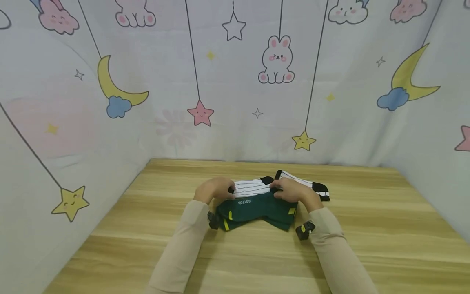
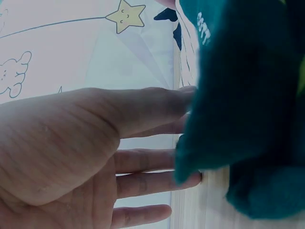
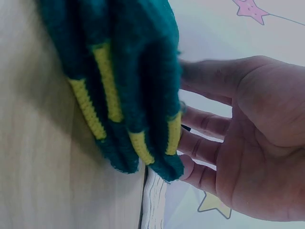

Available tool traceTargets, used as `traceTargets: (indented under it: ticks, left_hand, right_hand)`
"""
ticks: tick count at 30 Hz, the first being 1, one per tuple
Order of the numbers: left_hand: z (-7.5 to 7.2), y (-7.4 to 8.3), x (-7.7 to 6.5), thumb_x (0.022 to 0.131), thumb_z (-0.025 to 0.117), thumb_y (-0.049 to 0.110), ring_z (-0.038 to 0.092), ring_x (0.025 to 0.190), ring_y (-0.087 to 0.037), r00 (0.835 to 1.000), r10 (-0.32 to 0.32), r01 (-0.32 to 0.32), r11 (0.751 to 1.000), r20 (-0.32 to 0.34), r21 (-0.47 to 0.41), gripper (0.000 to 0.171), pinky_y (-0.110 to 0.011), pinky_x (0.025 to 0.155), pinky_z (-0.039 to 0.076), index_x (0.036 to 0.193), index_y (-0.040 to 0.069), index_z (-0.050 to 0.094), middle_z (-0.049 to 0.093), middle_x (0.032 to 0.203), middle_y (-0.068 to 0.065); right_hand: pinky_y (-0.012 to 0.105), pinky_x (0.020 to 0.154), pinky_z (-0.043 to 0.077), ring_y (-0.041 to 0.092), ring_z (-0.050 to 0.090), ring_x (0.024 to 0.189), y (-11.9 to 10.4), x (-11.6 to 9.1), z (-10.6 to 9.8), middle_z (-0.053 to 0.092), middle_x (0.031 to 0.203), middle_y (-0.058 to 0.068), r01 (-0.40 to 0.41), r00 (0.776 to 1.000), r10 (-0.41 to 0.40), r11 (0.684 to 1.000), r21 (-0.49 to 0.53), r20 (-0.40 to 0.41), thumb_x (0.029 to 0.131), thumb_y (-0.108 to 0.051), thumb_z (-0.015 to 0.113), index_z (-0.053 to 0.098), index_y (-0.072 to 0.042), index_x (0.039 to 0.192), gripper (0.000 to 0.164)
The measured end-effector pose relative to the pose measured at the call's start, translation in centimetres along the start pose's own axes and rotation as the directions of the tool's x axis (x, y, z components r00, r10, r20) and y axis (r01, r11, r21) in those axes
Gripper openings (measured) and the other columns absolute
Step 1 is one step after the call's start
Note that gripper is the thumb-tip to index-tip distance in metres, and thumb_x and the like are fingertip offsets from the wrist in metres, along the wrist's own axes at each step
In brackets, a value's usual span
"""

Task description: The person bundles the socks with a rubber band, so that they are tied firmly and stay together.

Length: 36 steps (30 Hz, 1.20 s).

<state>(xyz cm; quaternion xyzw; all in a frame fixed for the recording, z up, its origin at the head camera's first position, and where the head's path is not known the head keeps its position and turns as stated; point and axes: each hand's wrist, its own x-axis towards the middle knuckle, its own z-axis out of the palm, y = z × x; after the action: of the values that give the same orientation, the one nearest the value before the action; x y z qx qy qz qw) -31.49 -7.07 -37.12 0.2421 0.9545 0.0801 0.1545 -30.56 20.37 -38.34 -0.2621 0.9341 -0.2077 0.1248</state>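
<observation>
Green socks (image 2: 243, 105), far edge pinched between loosely closed fingers of left hand (image 1: 216, 189), right hand (image 1: 293, 190)

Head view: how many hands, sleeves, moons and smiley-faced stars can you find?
Hands: 2 (left hand, right hand)
Sleeves: 2 (left sleeve, right sleeve)
Moons: 2 (left moon, right moon)
Smiley stars: 3 (lower yellow star, upper yellow star, pink star)
Total: 9
</observation>
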Motion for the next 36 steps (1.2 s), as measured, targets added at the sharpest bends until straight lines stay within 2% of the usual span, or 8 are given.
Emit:
traceTargets:
  ticks: [3, 7, 11, 16, 24, 27, 32, 36]
  left_hand:
    - [-0.2, 0.1, 0.0, 0.097, 0.068, 0.024, 0.057, 0.093, -0.017, 1.0, -0.004, 0.004, 1.0, -0.002, -0.011, 0.026, -0.039, 0.092, 0.049, 0.117, 0.008, 0.069, 0.066, 0.106, -0.003]
    - [-0.3, 0.1, 0.1, 0.096, 0.069, 0.02, 0.056, 0.092, -0.017, 1.0, 0.002, -0.002, 1.0, 0.008, -0.027, 0.019, -0.038, 0.092, 0.048, 0.111, 0.009, 0.071, 0.066, 0.102, -0.002]
    - [-0.1, 0.0, 0.2, 0.093, 0.073, 0.017, 0.055, 0.086, -0.016, 1.0, 0.02, -0.02, 0.999, -0.006, -0.031, 0.011, -0.036, 0.087, 0.049, 0.101, 0.009, 0.072, 0.065, 0.095, -0.001]
    - [0.3, 0.2, 0.3, 0.09, 0.076, 0.016, 0.052, 0.078, -0.013, 0.999, 0.046, -0.046, 0.999, -0.015, 0.005, 0.01, -0.03, 0.074, 0.046, 0.089, 0.01, 0.067, 0.06, 0.084, 0.001]
    - [0.2, 0.4, 0.1, 0.092, 0.073, 0.01, 0.052, 0.084, -0.017, 1.0, 0.02, -0.019, 0.999, 0.018, -0.046, 0.013, -0.032, 0.076, 0.042, 0.087, 0.013, 0.062, 0.057, 0.088, 0.0]
    - [-0.1, 0.4, 0.1, 0.092, 0.073, 0.008, 0.052, 0.085, -0.017, 0.999, 0.045, -0.044, 0.998, 0.022, -0.05, 0.012, -0.033, 0.078, 0.043, 0.088, 0.013, 0.062, 0.058, 0.089, 0.0]
    - [-0.4, 0.4, 0.3, 0.092, 0.073, 0.008, 0.052, 0.086, -0.018, 0.997, 0.08, -0.079, 0.996, 0.009, -0.048, 0.012, -0.034, 0.079, 0.042, 0.088, 0.012, 0.062, 0.057, 0.089, 0.0]
    - [-0.4, 0.3, 0.2, 0.092, 0.073, 0.009, 0.051, 0.086, -0.017, 0.995, 0.094, -0.093, 0.995, 0.025, -0.039, 0.012, -0.033, 0.079, 0.042, 0.088, 0.013, 0.062, 0.057, 0.089, 0.001]
  right_hand:
    - [0.042, 0.086, 0.051, 0.03, 0.064, 0.099, -0.2, 0.1, -0.1, 0.065, 0.115, 0.02, -0.03, 1.0, 0.03, 1.0, 0.002, -0.005, 0.102, -0.003, 0.051, 0.059, 0.003, 0.13, 0.031]
    - [0.038, 0.077, 0.048, 0.019, 0.058, 0.08, -0.5, -0.1, 0.0, 0.066, 0.102, 0.011, -0.034, 0.999, 0.034, 0.999, -0.026, -0.012, 0.102, -0.003, 0.048, 0.066, 0.0, 0.12, 0.026]
    - [0.041, 0.082, 0.051, 0.02, 0.062, 0.088, -0.5, 0.0, 0.3, 0.068, 0.1, 0.007, -0.036, 0.999, 0.035, 0.998, -0.046, -0.026, 0.1, -0.007, 0.058, 0.07, -0.004, 0.106, 0.014]
    - [0.039, 0.081, 0.05, 0.017, 0.061, 0.085, -0.4, 0.1, 0.9, 0.066, 0.095, 0.002, -0.07, 0.997, 0.069, 0.996, -0.052, -0.027, 0.096, -0.011, 0.067, 0.069, -0.008, 0.096, 0.003]
    - [0.038, 0.078, 0.052, 0.018, 0.061, 0.083, -0.5, 0.0, 0.5, 0.066, 0.088, 0.003, 0.023, 0.998, -0.03, 0.992, -0.122, -0.06, 0.09, -0.003, 0.073, 0.068, -0.007, 0.082, 0.009]
    - [0.039, 0.08, 0.052, 0.02, 0.061, 0.085, -0.6, 0.0, 0.4, 0.065, 0.09, 0.005, 0.008, 0.998, -0.015, 0.992, -0.123, -0.059, 0.091, -0.004, 0.072, 0.068, -0.003, 0.089, 0.004]
    - [0.044, 0.088, 0.05, 0.031, 0.063, 0.098, -0.5, 0.0, 0.4, 0.064, 0.104, 0.016, -0.073, 0.994, 0.064, 0.99, -0.117, -0.083, 0.091, -0.008, 0.073, 0.06, 0.006, 0.115, 0.031]
    - [0.044, 0.088, 0.05, 0.031, 0.063, 0.098, -0.3, 0.3, 0.6, 0.064, 0.107, 0.017, -0.105, 0.993, 0.097, 0.986, -0.128, -0.067, 0.091, -0.011, 0.074, 0.06, 0.007, 0.116, 0.035]
